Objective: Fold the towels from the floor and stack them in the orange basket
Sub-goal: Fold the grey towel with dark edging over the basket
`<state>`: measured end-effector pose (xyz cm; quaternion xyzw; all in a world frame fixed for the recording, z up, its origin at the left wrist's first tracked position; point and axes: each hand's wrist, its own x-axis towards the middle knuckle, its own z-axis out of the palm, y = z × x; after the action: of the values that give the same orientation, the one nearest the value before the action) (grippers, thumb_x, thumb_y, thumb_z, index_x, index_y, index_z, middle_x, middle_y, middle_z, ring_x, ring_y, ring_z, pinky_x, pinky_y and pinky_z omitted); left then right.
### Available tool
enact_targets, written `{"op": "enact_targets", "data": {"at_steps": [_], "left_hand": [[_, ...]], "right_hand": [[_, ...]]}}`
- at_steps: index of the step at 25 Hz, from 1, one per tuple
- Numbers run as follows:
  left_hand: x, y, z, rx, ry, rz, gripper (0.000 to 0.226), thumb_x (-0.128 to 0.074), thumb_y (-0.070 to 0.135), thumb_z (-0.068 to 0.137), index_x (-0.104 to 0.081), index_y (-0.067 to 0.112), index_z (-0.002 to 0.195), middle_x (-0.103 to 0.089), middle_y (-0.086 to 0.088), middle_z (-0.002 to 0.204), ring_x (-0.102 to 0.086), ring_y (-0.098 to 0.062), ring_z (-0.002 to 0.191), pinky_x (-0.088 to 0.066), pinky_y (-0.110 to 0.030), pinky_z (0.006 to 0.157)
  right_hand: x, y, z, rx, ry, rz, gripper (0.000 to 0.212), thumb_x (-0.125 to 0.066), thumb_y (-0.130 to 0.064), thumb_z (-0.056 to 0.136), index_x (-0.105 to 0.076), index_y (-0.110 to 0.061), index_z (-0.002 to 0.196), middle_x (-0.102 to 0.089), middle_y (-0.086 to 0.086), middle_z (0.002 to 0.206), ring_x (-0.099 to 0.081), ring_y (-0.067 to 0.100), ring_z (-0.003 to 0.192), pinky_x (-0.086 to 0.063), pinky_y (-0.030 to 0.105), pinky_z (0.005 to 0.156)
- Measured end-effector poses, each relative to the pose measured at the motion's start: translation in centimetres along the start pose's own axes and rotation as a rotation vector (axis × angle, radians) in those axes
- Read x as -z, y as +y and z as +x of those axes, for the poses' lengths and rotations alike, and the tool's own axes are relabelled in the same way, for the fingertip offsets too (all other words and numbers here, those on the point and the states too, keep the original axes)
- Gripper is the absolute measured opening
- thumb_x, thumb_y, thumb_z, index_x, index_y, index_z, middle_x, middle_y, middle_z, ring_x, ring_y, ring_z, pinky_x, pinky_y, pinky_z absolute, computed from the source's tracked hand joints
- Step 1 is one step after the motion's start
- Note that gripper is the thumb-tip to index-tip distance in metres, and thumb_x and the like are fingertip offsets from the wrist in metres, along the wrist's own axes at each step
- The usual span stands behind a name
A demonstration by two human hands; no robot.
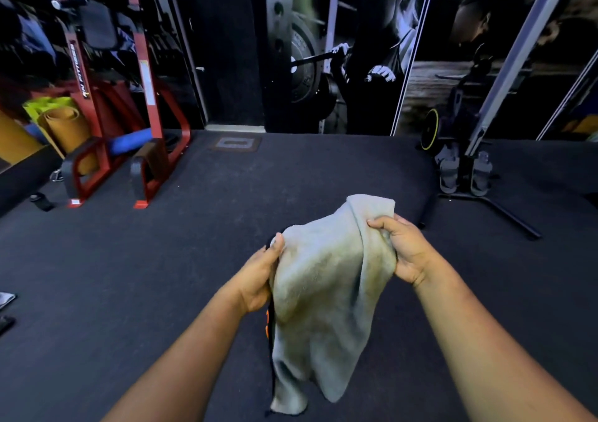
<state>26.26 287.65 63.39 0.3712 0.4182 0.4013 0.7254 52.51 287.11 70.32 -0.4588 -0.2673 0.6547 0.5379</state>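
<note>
A pale grey-green towel [326, 295] hangs in the air in front of me, bunched at the top and drooping toward the dark floor. My left hand [259, 276] grips its left upper edge, thumb on the front. My right hand [404, 250] grips the right upper part, fingers curled into the cloth. Behind the towel's left edge a dark thing with a few orange patches [268, 321] shows; most of it is hidden. No orange basket is clearly in view.
Dark rubber gym floor [161, 276] spreads all around. A red machine frame [145, 149] with rolled mats [64, 130] stands at the back left. A black stand [469, 175] with long floor legs sits at the back right. Small dark items [6, 311] lie at the left edge.
</note>
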Motion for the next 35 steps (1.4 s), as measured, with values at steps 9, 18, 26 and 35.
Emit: {"op": "enact_targets", "data": {"at_steps": [9, 18, 26, 35], "left_hand": [[-1.4, -3.5, 0.7, 0.055, 0.045, 0.055, 0.102, -0.064, 0.084, 0.057, -0.060, 0.017, 0.134, -0.064, -0.010, 0.137, -0.067, -0.023, 0.116, -0.057, -0.042, 0.098], [-0.6, 0.0, -1.6, 0.087, -0.206, 0.329, 0.035, -0.081, 0.015, 0.085, -0.073, 0.008, 0.119, -0.073, -0.017, 0.119, -0.071, -0.031, 0.109, -0.055, -0.049, 0.099], [0.8, 2.9, 0.3, -0.004, -0.149, 0.305, 0.046, -0.075, -0.005, 0.084, -0.065, 0.008, 0.127, -0.072, -0.017, 0.120, -0.069, -0.034, 0.114, -0.055, -0.052, 0.099], [3.8, 2.3, 2.2, 0.118, 0.333, 0.379, 0.039, -0.066, 0.044, 0.097, -0.070, 0.009, 0.114, -0.077, -0.013, 0.102, -0.075, -0.029, 0.092, -0.063, -0.043, 0.082]], "right_hand": [[-2.6, -0.6, -0.2, 0.001, -0.218, 0.132, 0.084, -0.088, -0.016, 0.061, -0.056, 0.003, 0.136, -0.063, 0.028, 0.124, -0.064, 0.041, 0.116, -0.053, 0.057, 0.098], [0.6, 1.0, 2.0, 0.014, 0.014, 0.024, 0.050, -0.064, -0.035, 0.097, -0.059, -0.004, 0.136, -0.071, 0.021, 0.119, -0.071, 0.032, 0.108, -0.057, 0.047, 0.093], [2.7, 7.6, 2.2, 0.053, -0.043, -0.499, 0.028, -0.071, -0.025, 0.088, -0.076, -0.010, 0.111, -0.077, 0.012, 0.106, -0.071, 0.024, 0.102, -0.050, 0.055, 0.104], [1.3, 6.8, 3.7, 0.105, -0.088, -0.673, 0.041, -0.082, -0.017, 0.082, -0.064, -0.014, 0.118, -0.075, 0.003, 0.107, -0.071, 0.017, 0.099, -0.056, 0.028, 0.081]]}}
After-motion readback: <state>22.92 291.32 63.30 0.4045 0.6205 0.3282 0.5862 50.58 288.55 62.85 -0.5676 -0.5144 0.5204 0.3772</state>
